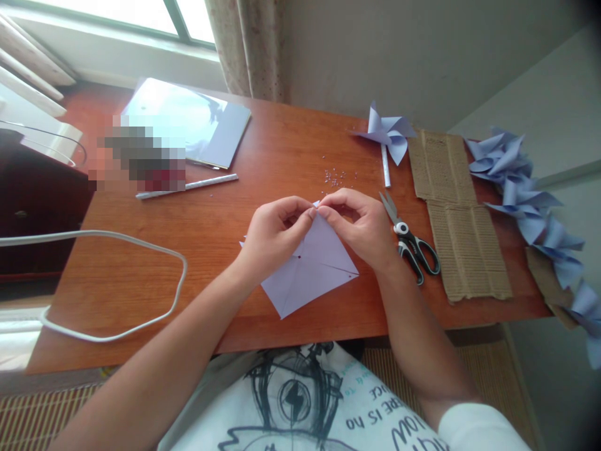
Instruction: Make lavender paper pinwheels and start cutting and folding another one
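Pinching the top corner of a lilac paper square (312, 266), left hand (272, 235) and right hand (361, 228) meet fingertip to fingertip, fingers curled shut on it, wrists low. Paper lies flat mid reddish wooden tabletop (263, 156). Scissors (410, 241) just right, corrugated cardboard (453, 213) beyond, finished pinwheel (387, 133) behind, white cable (141, 250) left, window (141, 15) at back.

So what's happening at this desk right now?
A person's left hand and right hand pinch the top corner of a pale blue paper square lying on the wooden desk. Scissors lie just right of the hands, a finished paper pinwheel lies farther back, and more pinwheels are piled at the right edge.
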`<state>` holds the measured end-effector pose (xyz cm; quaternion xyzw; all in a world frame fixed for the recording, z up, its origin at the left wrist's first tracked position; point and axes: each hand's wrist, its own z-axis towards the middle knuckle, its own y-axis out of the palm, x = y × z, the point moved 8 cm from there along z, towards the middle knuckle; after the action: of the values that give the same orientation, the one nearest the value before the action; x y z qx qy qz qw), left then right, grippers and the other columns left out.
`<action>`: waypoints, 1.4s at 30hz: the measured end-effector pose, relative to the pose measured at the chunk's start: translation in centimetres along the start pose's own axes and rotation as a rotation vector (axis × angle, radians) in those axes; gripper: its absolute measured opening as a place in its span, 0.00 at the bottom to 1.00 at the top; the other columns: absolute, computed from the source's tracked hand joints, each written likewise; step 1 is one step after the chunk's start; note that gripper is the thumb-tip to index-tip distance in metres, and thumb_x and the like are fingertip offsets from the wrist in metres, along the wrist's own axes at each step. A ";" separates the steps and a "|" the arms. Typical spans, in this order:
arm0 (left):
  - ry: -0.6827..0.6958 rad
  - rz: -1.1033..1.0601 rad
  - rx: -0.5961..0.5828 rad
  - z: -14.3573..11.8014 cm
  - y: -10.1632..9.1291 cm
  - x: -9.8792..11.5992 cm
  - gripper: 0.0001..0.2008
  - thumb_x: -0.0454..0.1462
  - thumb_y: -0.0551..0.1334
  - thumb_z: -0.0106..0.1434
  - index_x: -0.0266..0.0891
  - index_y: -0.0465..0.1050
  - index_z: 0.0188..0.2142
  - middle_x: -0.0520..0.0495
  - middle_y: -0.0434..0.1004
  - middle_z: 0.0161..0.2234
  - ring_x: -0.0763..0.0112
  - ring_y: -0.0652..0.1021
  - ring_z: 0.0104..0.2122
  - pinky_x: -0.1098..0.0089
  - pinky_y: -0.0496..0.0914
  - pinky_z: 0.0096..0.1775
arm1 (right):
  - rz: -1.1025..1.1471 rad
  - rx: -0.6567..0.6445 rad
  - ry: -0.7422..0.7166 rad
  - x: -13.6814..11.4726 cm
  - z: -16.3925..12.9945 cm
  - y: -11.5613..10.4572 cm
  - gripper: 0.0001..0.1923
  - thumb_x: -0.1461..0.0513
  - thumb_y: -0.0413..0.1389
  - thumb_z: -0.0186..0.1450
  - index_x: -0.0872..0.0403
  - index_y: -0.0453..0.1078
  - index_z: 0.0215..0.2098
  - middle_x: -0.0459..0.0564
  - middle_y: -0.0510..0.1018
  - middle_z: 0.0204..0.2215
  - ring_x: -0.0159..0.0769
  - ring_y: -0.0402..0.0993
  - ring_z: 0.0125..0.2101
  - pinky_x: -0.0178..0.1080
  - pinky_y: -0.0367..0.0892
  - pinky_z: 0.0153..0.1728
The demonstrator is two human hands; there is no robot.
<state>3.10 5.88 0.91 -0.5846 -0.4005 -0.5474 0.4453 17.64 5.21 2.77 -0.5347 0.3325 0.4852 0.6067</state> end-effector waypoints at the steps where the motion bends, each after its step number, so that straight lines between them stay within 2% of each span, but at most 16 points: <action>1: 0.009 0.007 0.004 0.0 0.0 0.0 0.11 0.41 0.65 0.64 0.35 0.78 0.32 0.49 0.76 0.26 0.74 0.71 0.26 0.74 0.63 0.26 | 0.000 0.000 0.001 0.0 0.0 0.0 0.05 0.58 0.63 0.67 0.50 0.78 0.35 0.46 0.81 0.34 0.37 0.79 0.37 0.40 0.74 0.39; 14: 0.146 0.313 0.071 -0.3 -0.2 1.6 0.08 0.37 0.62 0.66 0.37 0.79 0.33 0.51 0.76 0.25 0.75 0.71 0.24 0.73 0.64 0.28 | 0.035 0.010 0.026 0.4 -0.2 0.2 0.02 0.60 0.63 0.66 0.50 0.76 0.36 0.46 0.81 0.35 0.38 0.79 0.37 0.42 0.75 0.41; 29: 0.063 0.051 0.054 -0.1 -0.4 0.2 0.07 0.40 0.67 0.62 0.37 0.75 0.34 0.48 0.79 0.30 0.70 0.76 0.30 0.72 0.68 0.31 | 0.047 -0.006 0.036 0.3 -0.1 0.2 0.03 0.60 0.62 0.66 0.51 0.76 0.35 0.46 0.80 0.34 0.37 0.78 0.36 0.41 0.75 0.40; 37: 0.096 0.109 0.081 -0.1 -0.6 0.8 0.04 0.37 0.66 0.62 0.38 0.75 0.33 0.49 0.78 0.29 0.72 0.75 0.28 0.73 0.67 0.30 | 0.006 -0.010 0.003 -0.1 -0.1 0.2 0.02 0.61 0.62 0.66 0.51 0.75 0.35 0.46 0.80 0.34 0.36 0.78 0.36 0.40 0.75 0.40; 42: 0.147 0.222 0.115 -0.4 -0.6 1.5 0.03 0.35 0.64 0.62 0.38 0.76 0.33 0.50 0.78 0.28 0.73 0.75 0.28 0.73 0.67 0.30 | -0.124 -0.007 -0.058 -0.9 -0.1 0.3 0.02 0.63 0.60 0.66 0.50 0.74 0.34 0.45 0.79 0.32 0.36 0.76 0.34 0.39 0.73 0.37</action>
<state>2.53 5.65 2.44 -0.5572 -0.3302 -0.5124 0.5639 17.11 4.86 3.53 -0.5422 0.2794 0.4630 0.6431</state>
